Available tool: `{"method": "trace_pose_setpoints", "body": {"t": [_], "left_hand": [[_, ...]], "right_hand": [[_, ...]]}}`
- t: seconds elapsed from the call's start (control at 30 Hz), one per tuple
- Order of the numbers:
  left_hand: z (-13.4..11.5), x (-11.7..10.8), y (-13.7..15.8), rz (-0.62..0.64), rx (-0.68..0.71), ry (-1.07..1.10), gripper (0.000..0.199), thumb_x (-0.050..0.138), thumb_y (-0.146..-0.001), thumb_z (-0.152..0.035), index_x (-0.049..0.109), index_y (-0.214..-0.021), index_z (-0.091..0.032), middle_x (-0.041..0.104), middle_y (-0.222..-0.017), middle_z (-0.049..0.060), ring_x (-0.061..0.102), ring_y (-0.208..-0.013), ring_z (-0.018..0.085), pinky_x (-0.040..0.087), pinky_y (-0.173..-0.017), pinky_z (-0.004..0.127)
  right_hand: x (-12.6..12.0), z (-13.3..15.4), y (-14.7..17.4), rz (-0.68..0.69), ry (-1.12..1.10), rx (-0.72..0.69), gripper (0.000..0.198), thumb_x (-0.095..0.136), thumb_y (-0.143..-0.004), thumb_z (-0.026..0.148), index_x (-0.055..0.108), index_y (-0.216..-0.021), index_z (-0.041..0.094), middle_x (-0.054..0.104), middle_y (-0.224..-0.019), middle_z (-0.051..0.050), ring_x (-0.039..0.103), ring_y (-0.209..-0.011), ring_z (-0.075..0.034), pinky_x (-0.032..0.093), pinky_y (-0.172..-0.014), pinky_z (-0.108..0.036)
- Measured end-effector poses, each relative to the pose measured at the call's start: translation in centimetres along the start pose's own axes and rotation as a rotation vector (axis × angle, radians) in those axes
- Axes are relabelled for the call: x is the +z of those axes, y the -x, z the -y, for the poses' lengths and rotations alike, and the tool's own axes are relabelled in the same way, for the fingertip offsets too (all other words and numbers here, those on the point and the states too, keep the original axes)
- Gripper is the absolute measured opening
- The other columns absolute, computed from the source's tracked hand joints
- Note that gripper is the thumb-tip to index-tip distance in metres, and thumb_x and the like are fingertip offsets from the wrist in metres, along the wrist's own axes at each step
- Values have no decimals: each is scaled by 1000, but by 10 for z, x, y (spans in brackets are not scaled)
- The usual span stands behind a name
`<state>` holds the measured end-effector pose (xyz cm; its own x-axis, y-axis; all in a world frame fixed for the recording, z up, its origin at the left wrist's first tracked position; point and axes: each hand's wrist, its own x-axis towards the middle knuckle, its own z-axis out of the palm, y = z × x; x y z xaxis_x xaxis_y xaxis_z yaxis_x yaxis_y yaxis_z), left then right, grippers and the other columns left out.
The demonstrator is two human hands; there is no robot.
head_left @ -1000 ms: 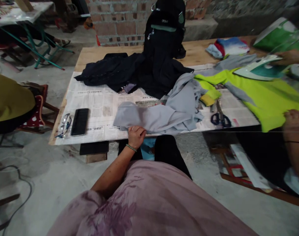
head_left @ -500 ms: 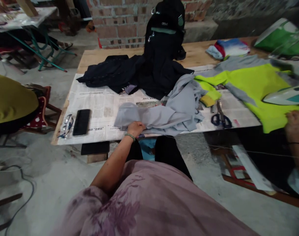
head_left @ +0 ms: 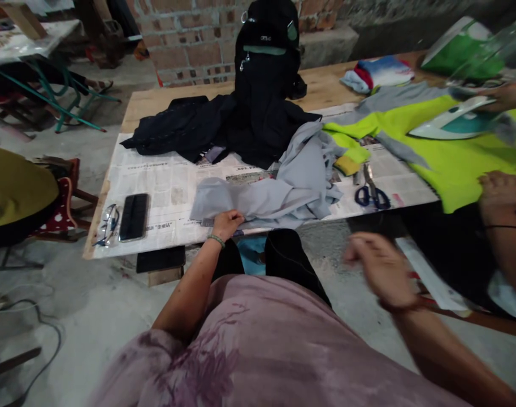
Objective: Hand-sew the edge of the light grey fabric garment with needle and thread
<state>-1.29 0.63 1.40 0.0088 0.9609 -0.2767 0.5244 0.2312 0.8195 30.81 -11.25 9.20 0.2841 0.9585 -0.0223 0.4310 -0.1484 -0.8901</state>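
Note:
My left hand point(head_left: 228, 224) is closed on the front edge of a light grey garment point(head_left: 266, 198), with thumb and finger pinched together at the table's near edge. The garment lies crumpled on newspaper, one flat end to the left and a bunched heap to the right. In front of the table, at the right, my right hand point(head_left: 380, 265) hangs in the air, touching no cloth. Motion blurs it, and its fingers cannot be made out clearly. Dark-handled scissors point(head_left: 372, 195) lie on the newspaper beyond that hand.
A co-worker at the right has a hand at an iron point(head_left: 455, 120) on a yellow-green and grey garment point(head_left: 465, 158). Dark clothing point(head_left: 190, 127) and a black backpack point(head_left: 266, 56) sit at the back. A phone point(head_left: 134, 216) and glasses point(head_left: 108, 224) are at the left.
My right hand has come into view from the right. The co-worker's iron has shifted back and left over the bright garment. My left hand keeps its pinch on the grey garment.

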Motion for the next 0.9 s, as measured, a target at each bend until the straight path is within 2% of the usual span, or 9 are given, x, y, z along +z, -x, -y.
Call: {"method": "trace_pose_setpoints", "body": {"t": [0.07,0.13,0.2,0.27,0.4,0.53,0.7,0.9], "left_hand": [[4,0,1,-12,80,-32,10,60,-72,-25,67,-70,-18,62,-62,-3,53,-61,10,41,-58,21],[7,1,2,-24,135,-66,11,59,-74,-25,68,-72,-19,63,-66,-2,54,-64,11,42,-61,22],[10,1,3,-34,156,-85,12,58,-75,-24,68,-75,-19,65,-68,-2,56,-65,12,43,-63,22],[12,2,4,-52,170,-93,12,58,-76,-23,69,-76,-19,66,-70,-1,57,-66,12,43,-64,23],[16,5,7,-118,262,-103,9,61,-76,-20,70,-77,-19,69,-76,0,61,-74,13,45,-71,24],[17,7,11,-182,351,-175,9,62,-76,-18,71,-78,-20,71,-80,2,63,-78,14,45,-78,27],[18,8,13,-237,358,-263,9,64,-75,-18,71,-80,-21,72,-84,3,63,-82,16,41,-83,32],[20,9,13,-246,361,-295,9,62,-77,-19,71,-81,-22,71,-84,2,62,-83,15,39,-84,32]], "right_hand": [[66,-1,14,251,-123,105,33,49,-78,48,54,-87,17,51,-55,3,47,-42,-8,38,-43,-20],[124,-1,14,461,-173,123,30,45,-79,46,53,-83,18,50,-55,4,44,-39,-7,35,-40,-20],[166,0,6,558,-130,38,26,42,-81,42,54,-81,18,50,-54,4,43,-39,-7,34,-41,-20],[191,1,-5,557,-82,-64,24,40,-82,38,54,-80,18,50,-54,4,44,-42,-8,36,-46,-20],[209,1,-23,451,-27,-165,21,39,-82,32,53,-74,18,50,-54,3,47,-51,-10,39,-55,-21],[214,-3,-28,449,-21,-172,22,38,-82,32,53,-72,18,50,-53,3,48,-52,-11,39,-58,-22],[217,-7,-29,448,-19,-203,25,38,-81,33,57,-77,18,51,-55,2,48,-54,-11,39,-58,-22],[219,-7,-28,412,-6,-227,24,38,-82,30,58,-79,17,54,-57,1,49,-56,-12,39,-58,-22]]}}
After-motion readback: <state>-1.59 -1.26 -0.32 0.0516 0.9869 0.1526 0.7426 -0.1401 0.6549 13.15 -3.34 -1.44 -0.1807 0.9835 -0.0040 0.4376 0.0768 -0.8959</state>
